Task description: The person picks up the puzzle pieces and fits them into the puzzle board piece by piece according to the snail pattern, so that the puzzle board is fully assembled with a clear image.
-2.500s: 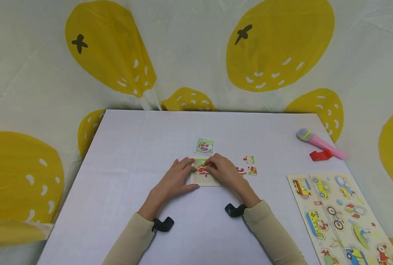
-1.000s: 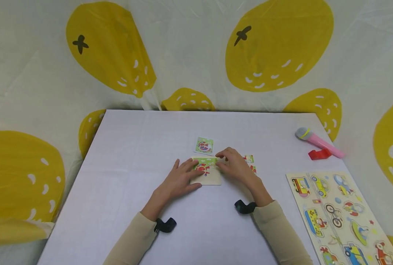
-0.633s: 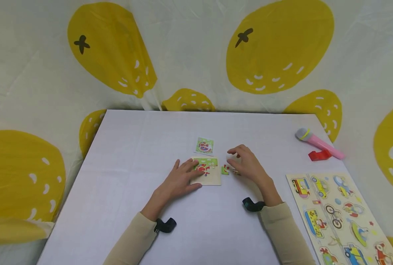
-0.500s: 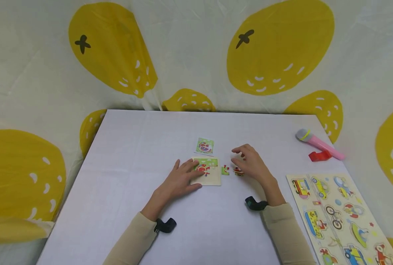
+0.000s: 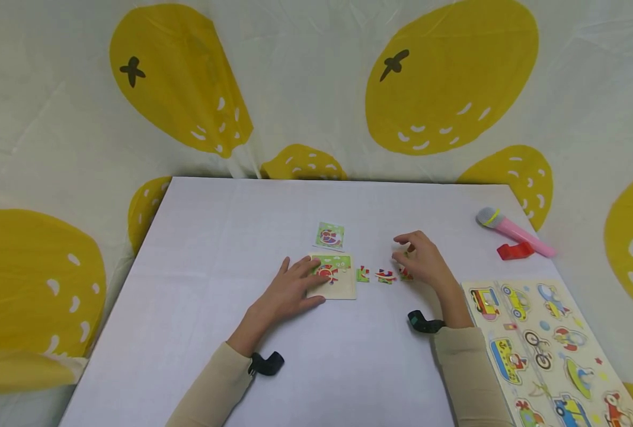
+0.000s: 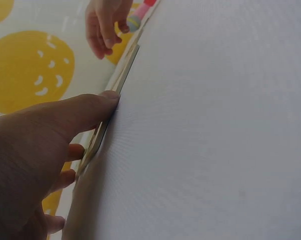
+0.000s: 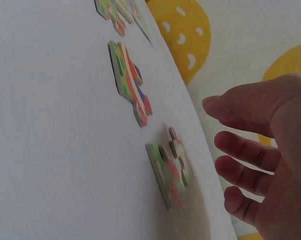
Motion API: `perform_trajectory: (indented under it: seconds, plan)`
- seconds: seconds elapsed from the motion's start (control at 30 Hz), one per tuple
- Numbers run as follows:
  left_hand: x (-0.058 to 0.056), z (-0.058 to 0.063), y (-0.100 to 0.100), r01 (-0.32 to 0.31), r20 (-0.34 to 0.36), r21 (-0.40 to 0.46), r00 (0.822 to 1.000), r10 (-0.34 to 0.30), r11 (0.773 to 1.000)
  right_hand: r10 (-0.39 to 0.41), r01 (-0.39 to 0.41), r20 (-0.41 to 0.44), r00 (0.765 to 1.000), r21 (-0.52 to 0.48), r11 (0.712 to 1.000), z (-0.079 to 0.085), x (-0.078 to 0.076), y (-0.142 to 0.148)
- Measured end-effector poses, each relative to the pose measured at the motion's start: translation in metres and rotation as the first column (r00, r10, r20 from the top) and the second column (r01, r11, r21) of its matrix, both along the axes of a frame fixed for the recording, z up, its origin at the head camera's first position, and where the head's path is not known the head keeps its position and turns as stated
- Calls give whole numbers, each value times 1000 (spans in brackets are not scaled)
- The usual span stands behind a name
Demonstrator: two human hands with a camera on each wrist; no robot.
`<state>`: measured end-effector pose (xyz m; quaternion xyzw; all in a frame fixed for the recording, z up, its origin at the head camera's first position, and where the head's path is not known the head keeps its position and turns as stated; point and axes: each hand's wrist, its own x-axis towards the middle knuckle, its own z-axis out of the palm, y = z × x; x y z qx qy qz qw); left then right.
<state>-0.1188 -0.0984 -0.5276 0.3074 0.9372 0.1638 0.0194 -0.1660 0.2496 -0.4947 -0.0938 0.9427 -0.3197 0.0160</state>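
My left hand (image 5: 293, 286) lies spread over the left part of a small wooden jigsaw board (image 5: 343, 289), its fingers fairly straight. In the left wrist view the thumb (image 6: 98, 107) touches the board's near edge (image 6: 106, 122). Green and red pieces fill the board's upper and left parts; bare wood shows at lower right. To the right of it lie a green-and-red piece (image 5: 363, 274) and a striped piece (image 5: 385, 276). My right hand (image 5: 425, 261) hovers with loosely bent fingers over two more pieces, partly hidden; the right wrist view shows a green-red piece (image 7: 165, 177) and a pale one (image 7: 182, 159).
A small picture card (image 5: 329, 235) lies just behind the board. At the right are a pink toy microphone (image 5: 514, 230), a red object (image 5: 515, 251) and a large wooden vehicle puzzle (image 5: 553, 350) close to the right forearm.
My right hand has left the upper right corner of the board and moved right, uncovering the two nearer loose pieces. My left hand has stayed on the board, shifting only slightly.
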Motion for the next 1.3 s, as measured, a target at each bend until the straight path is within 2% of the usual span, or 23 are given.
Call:
perform_trajectory:
  seconds: [0.4,0.9,1.3]
  plan:
    - [-1,-1,-1,9,-17,-1,1000,-9,1000,-33,28,112,993,53,998,-5,-3,19]
    - [0,1,-2,13,-11,-11,1000,-13,1000,1,-12,121,993,91,996,-13,-4,28]
    - [0,0,-1,11,-12,-5,1000,-11,1000,-77,72,185,980,32,997,-9,-2,28]
